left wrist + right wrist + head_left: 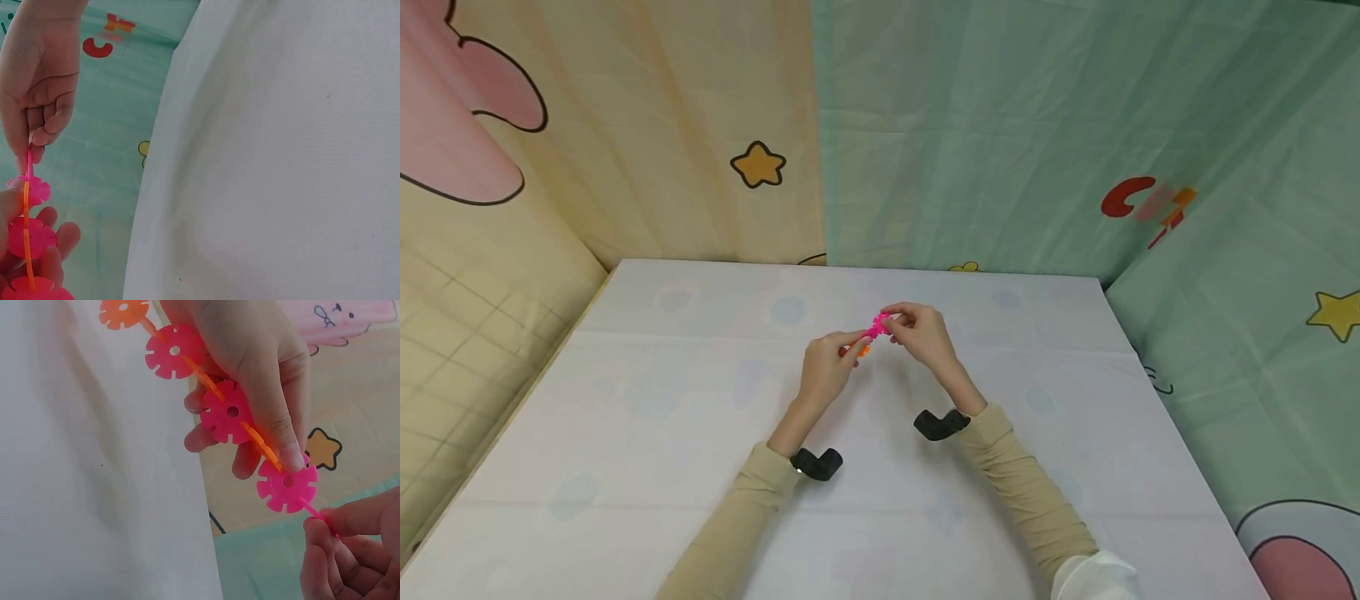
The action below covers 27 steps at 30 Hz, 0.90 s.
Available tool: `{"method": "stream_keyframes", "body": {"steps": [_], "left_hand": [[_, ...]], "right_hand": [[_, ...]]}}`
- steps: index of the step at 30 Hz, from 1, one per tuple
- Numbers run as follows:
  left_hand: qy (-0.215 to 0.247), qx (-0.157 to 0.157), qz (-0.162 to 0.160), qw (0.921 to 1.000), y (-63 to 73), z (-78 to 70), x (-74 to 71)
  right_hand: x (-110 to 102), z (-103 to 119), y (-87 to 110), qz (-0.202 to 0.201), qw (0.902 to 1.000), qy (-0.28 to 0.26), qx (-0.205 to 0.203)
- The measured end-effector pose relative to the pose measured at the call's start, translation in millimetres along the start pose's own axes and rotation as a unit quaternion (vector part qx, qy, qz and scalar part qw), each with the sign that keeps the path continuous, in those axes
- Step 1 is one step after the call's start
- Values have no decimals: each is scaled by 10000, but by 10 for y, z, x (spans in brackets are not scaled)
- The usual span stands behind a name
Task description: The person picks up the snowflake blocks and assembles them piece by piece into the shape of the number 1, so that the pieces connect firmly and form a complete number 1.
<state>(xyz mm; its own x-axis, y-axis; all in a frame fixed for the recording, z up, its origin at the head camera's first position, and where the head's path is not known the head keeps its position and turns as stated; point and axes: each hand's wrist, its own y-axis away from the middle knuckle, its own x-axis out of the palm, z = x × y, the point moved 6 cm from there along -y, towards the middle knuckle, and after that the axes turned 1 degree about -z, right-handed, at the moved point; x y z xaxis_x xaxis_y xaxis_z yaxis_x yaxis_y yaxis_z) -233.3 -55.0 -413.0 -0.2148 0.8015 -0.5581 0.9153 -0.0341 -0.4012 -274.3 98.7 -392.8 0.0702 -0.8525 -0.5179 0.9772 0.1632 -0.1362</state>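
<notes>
My left hand [827, 371] and right hand [923, 335] meet over the table's far half, holding a chain of notched plastic interlocking discs between them. In the right wrist view the chain has pink discs [288, 482] facing the camera, joined by orange discs [262, 446] seen edge-on, with an orange disc [124, 311] at its far end. The left hand grips along the chain, its thumb on the last face-on pink disc. Pinched between the right thumb and index finger is an edge-on pink disc [317, 513], meeting that disc's rim.
A white patterned cloth covers the table [700, 467]. Curtains hang behind it and at both sides, cream [662, 167] to the left and green [970, 167] to the right. Each wrist wears a black camera mount [942, 425].
</notes>
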Motion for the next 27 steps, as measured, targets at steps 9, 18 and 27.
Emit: {"method": "stream_keyframes", "body": {"steps": [9, 18, 27], "left_hand": [[-145, 401, -115, 9990, -10, -74, -6], [-147, 447, -339, 9983, -22, -106, -31], [-65, 328, -308, 9990, -21, -67, -21]], "right_hand": [[-39, 39, -37, 252, 9996, 16, 130], [-44, 63, -42, 138, 9987, -84, 491], [16, 6, -58, 256, 9967, -364, 676]]}}
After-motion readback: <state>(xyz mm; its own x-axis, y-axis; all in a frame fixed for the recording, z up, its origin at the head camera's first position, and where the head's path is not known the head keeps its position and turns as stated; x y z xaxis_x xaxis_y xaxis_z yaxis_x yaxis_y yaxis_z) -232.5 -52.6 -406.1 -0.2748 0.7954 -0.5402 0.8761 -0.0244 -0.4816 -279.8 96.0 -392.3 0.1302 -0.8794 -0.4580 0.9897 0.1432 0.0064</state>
